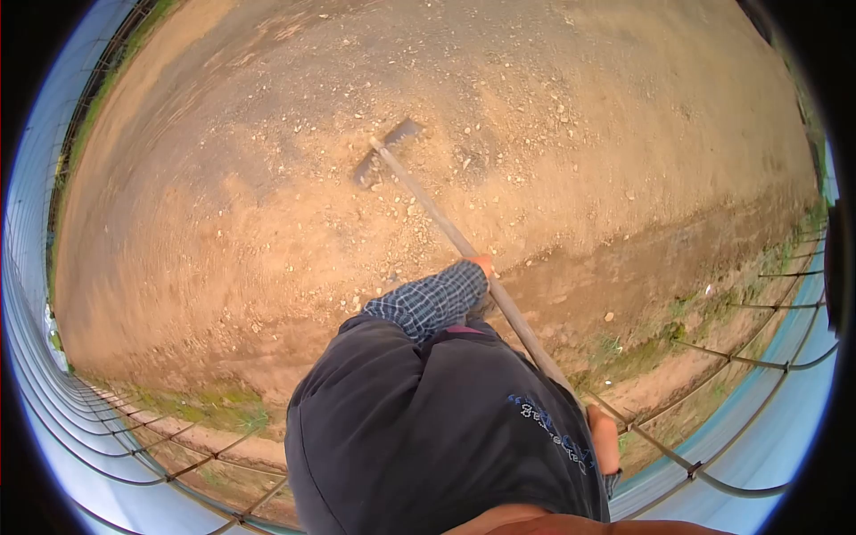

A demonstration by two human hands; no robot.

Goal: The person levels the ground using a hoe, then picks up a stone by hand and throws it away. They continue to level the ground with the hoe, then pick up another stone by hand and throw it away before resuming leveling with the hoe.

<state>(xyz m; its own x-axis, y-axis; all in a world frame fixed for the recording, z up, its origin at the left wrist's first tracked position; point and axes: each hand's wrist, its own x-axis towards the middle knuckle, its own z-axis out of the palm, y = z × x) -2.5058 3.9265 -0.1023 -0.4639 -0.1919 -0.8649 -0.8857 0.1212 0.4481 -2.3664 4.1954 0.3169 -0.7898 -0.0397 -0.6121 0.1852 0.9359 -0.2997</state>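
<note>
A wide-bladed hoe (430, 207) with a long wooden handle runs diagonally from my body out to the ground. Its dark, flat blade (406, 131) rests among dirt and small stones, partly covered by them. Partway down the handle, my left hand (481, 265) is closed round the wood, below a checked sleeve. My right hand (604, 437) grips near the handle's upper end at my side, and the dark shirt hides part of that grip.
Loose pebbles (410, 234) lie scattered over the brown dirt ground (223, 285). A grassy strip (642, 357) runs behind me at right, alongside a metal grid fence (731, 358). Blue sheeting (749, 437) shows beyond the bars. More fencing curves along the left.
</note>
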